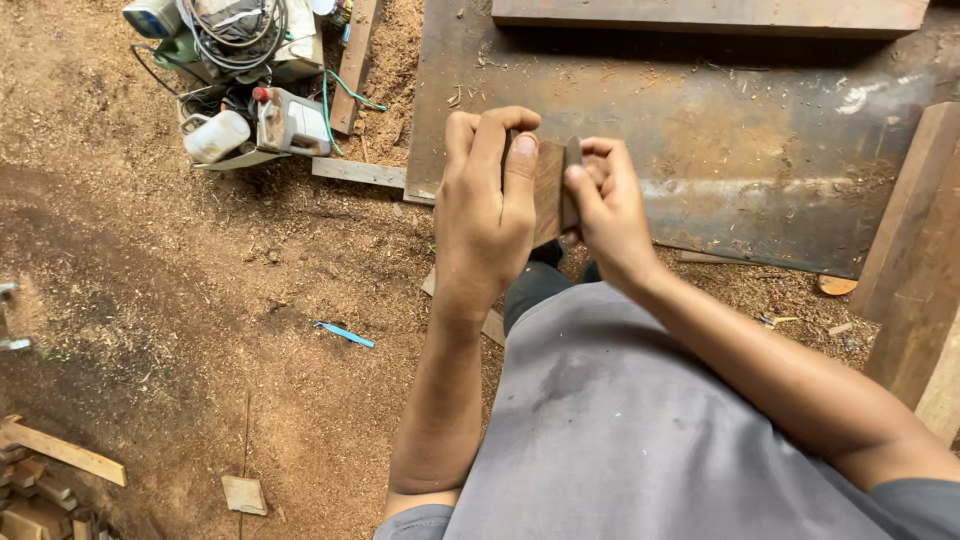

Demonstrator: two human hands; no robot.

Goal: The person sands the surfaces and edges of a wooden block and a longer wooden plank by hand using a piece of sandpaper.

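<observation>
Both hands up in front of the chest, sharing one small dark brown flat wooden block (549, 190). The block sits between them, long axis roughly vertical in view, upper end tilted slightly toward the right hand.

Left hand (484, 215) is wrapped around the block's left side, fingers curled over the top edge, thumb flat along its face: a closed grip. Right hand (606, 205) pinches the right edge between thumb and fingertips, also closed on it. Neither is nearer; both touch it, though the left covers more of it.

Below: sawdust-covered dirt floor (200, 330), a large rusty steel plate (760, 150) straight ahead, brown timber planks (915, 240) at right, and a pile of power tools and cables (245, 75) well apart at upper left.
</observation>
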